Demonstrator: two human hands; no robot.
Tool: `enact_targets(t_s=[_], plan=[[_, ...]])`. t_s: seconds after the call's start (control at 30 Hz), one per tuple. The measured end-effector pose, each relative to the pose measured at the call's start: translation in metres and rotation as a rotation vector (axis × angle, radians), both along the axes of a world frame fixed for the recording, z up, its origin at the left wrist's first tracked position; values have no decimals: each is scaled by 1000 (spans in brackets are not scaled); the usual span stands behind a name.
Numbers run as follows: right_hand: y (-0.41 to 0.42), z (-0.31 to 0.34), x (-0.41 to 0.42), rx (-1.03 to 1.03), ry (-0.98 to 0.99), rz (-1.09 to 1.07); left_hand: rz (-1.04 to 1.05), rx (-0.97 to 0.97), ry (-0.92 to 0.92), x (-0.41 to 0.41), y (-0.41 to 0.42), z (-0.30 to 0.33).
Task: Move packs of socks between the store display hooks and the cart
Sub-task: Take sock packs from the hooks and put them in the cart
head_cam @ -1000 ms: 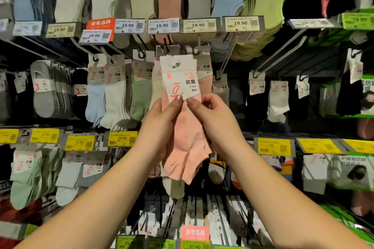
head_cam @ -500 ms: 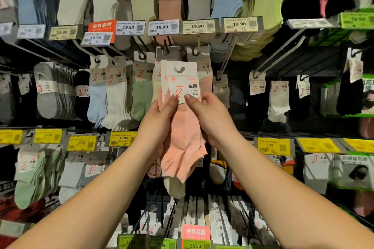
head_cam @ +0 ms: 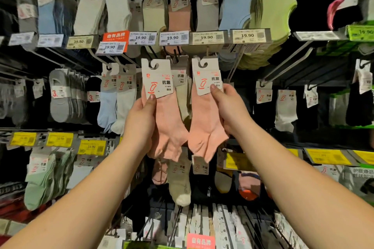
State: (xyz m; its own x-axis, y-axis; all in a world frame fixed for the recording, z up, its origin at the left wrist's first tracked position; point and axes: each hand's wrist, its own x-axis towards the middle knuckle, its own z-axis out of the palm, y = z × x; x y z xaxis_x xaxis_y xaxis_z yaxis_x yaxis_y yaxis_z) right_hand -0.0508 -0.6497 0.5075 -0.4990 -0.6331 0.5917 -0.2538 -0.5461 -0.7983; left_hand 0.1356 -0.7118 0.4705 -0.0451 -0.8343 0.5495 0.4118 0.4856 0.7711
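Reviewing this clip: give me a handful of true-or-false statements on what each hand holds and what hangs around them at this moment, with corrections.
1. Each hand holds its own pink sock pack. True: the left hand grips the left pink pack, the right hand the right pink pack.
2. The two pink packs overlap fully, like a single pack. False: they are held side by side, with a beige pack showing between them.
3. The price tags just above the hands read 19.90. True.
4. The right thumb presses on the sock fabric, well below the card. False: it rests on the card header.
5. A cart is in view. False: only the display shows.
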Motion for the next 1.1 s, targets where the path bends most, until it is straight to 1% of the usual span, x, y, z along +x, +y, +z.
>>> enact_targets(t_s=[0.17, 0.33, 0.53, 0.73, 0.97, 1.1], plan=[[-3, 27, -5, -54, 120, -134, -25, -13, 19, 3, 1, 1], [-9, 48, -8, -15, 211, -231, -93, -10, 34, -2, 7, 6], [-15, 51, -9, -24, 184, -241, -149, -26, 42, -4, 18, 8], [-21, 45, -13, -14, 58, -159, -188, -4, 58, -4, 23, 9], [-28, 39, -21, 120, 102, -232, -203, 28, 63, -6, 27, 10], [-34, 38, -27, 214, 165, -291, -211, 26, 64, -11, 30, 10]])
